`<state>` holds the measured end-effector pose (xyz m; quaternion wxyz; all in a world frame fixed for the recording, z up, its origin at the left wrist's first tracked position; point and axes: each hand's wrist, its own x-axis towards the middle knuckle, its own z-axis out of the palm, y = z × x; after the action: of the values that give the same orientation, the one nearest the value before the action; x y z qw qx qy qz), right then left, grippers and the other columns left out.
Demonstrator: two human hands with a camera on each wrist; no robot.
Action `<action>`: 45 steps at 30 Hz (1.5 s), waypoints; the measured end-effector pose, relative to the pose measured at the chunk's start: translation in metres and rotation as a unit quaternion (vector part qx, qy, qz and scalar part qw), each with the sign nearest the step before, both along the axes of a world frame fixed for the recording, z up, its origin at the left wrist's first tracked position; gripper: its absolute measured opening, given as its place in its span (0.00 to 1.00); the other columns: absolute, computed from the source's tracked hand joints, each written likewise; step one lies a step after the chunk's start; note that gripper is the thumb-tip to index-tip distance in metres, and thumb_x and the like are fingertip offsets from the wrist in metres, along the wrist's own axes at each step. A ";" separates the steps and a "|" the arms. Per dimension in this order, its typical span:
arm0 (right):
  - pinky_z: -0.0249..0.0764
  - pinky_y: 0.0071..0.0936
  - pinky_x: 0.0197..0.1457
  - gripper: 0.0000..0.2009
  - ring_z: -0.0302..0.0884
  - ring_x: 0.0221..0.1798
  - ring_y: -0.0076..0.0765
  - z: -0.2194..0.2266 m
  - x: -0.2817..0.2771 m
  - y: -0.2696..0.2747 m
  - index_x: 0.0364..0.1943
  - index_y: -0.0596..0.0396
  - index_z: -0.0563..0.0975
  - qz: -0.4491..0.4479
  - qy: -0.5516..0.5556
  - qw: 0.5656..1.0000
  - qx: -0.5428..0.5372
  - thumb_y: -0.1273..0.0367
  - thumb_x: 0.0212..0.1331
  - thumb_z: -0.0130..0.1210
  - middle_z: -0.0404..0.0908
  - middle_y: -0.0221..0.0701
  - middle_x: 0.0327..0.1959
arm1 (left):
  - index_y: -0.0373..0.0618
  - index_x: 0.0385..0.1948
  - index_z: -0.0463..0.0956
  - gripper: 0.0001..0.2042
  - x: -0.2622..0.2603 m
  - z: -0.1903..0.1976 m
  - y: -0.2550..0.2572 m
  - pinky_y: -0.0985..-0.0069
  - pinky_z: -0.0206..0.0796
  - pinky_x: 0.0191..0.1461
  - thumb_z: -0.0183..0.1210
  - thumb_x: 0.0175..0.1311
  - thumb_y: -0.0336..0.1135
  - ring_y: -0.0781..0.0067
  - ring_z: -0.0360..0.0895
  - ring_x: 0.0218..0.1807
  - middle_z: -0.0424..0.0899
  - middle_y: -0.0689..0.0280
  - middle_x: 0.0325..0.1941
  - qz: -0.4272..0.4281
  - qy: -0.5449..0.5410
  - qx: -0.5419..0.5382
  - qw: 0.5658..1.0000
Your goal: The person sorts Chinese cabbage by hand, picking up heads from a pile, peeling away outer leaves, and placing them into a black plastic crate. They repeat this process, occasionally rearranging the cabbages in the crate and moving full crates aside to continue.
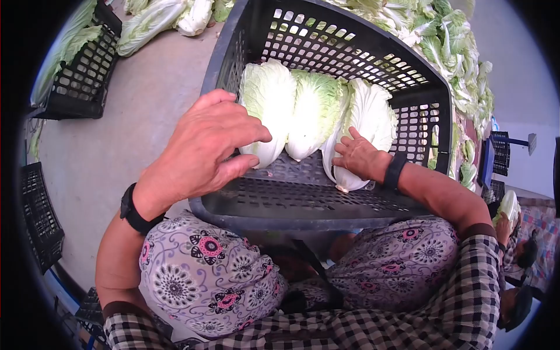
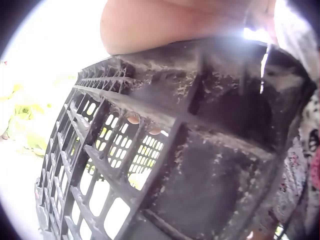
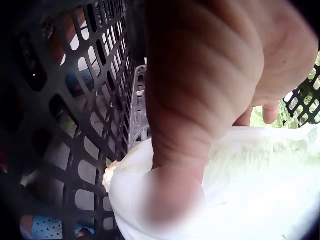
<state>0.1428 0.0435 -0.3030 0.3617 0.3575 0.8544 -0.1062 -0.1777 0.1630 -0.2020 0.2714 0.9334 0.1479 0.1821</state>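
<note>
Three pale napa cabbages lie side by side in a black plastic crate (image 1: 326,222). My right hand (image 1: 363,156) grips the right-hand cabbage (image 1: 373,111) near its root end. In the right wrist view the thumb (image 3: 172,195) presses on the white stalk, and the other fingers reach over to the far side. My left hand (image 1: 210,146) reaches over the crate's left wall, fingers loosely bent and thumb apart, beside the left cabbage (image 1: 268,99). Between those two lies the middle cabbage (image 1: 312,111). Two left fingertips (image 2: 133,120) show through the crate's slots in the left wrist view.
Loose cabbages (image 1: 452,52) are heaped beyond the crate at the right, with others (image 1: 157,23) on the floor at top left. Another black crate (image 1: 81,81) stands at upper left, a further one (image 1: 41,210) below it. Another person's hand at far right holds a cabbage (image 1: 509,205).
</note>
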 end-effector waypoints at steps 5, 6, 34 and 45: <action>0.54 0.42 0.66 0.18 0.69 0.51 0.32 -0.019 0.016 -0.003 0.41 0.43 0.77 0.062 0.106 0.990 0.069 0.67 0.41 0.62 0.74 0.24 0.42 | 0.45 0.39 0.77 0.16 0.001 0.000 -0.001 0.60 0.56 0.62 0.63 0.45 0.32 0.58 0.74 0.45 0.79 0.61 0.38 0.010 0.024 0.012 1.000; 0.53 0.42 0.67 0.19 0.70 0.51 0.33 -0.015 0.013 0.004 0.40 0.43 0.77 0.024 0.074 0.997 0.003 0.65 0.38 0.65 0.75 0.23 0.41 | 0.45 0.39 0.77 0.16 0.001 0.001 -0.001 0.60 0.55 0.62 0.63 0.45 0.31 0.58 0.74 0.45 0.79 0.61 0.38 0.014 0.032 0.013 0.999; 0.70 0.25 0.53 0.30 0.75 0.46 0.25 0.193 0.040 0.020 0.49 0.58 0.73 -0.458 0.697 0.550 -0.046 0.61 0.40 0.71 0.79 0.28 0.41 | 0.39 0.66 0.47 0.53 0.056 0.063 -0.001 0.64 0.50 0.70 0.73 0.38 0.47 0.56 0.59 0.67 0.61 0.50 0.64 -0.007 0.071 -0.119 0.990; 0.67 0.29 0.60 0.32 0.73 0.53 0.30 0.286 -0.015 0.002 0.53 0.57 0.72 -0.314 0.748 0.561 0.166 0.60 0.42 0.71 0.76 0.33 0.47 | 0.39 0.62 0.55 0.48 0.071 0.166 -0.045 0.69 0.60 0.63 0.75 0.36 0.41 0.67 0.67 0.60 0.69 0.59 0.57 0.108 -0.247 -0.299 0.915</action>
<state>0.1282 0.0454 -0.0166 -0.5284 0.4495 0.6552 -0.2991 -0.1062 0.1175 -0.0364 0.5445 0.7123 0.2231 0.3826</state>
